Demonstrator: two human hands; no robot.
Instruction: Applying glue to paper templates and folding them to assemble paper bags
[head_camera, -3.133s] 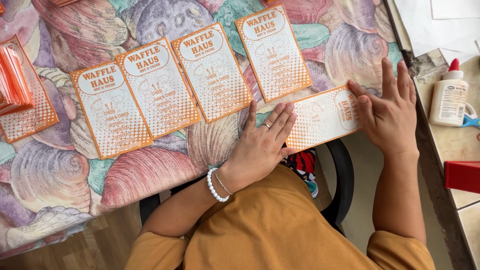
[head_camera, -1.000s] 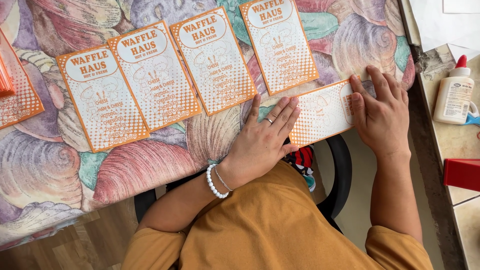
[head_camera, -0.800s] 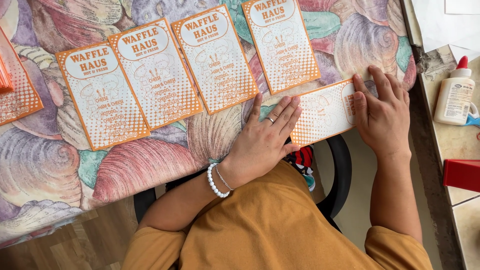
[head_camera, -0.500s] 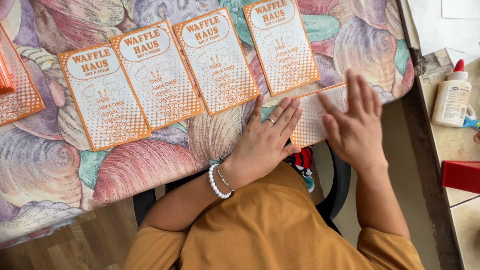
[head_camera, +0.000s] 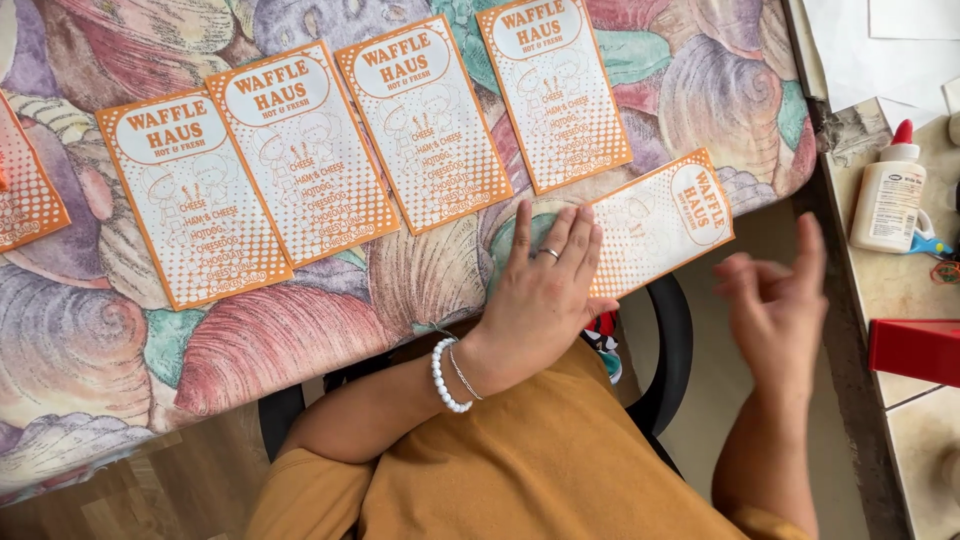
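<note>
— Hands first, please: what does each one do in the head view?

— Left hand (head_camera: 540, 295) lies flat, fingers spread and together with the palm pressing on the near end of the orange-and-white printed card (head_camera: 655, 222), which sits sideways at the table edge and partly hangs over it. It grips nothing; it only holds the card down. Right hand (head_camera: 775, 305) is in the air beside the table edge, off the card, fingers loosely apart and blurred, holding nothing that I can see.

— And around the card?

— Four similar cards (head_camera: 425, 120) lie in a row further up on the shell-patterned tablecloth (head_camera: 280, 340), and part of a fifth shows at the far left. On the side counter I see a white glue bottle with a red cap (head_camera: 888, 195) and a red box (head_camera: 915, 350), both well apart from the hands.

— How would you do this pressing well?

— I judge the flat palm should stay on the part that the table supports, because the overhanging end can bend. I would push evenly from the middle toward the edges, and keep the wrist low so the card does not slide on the cloth.
</note>
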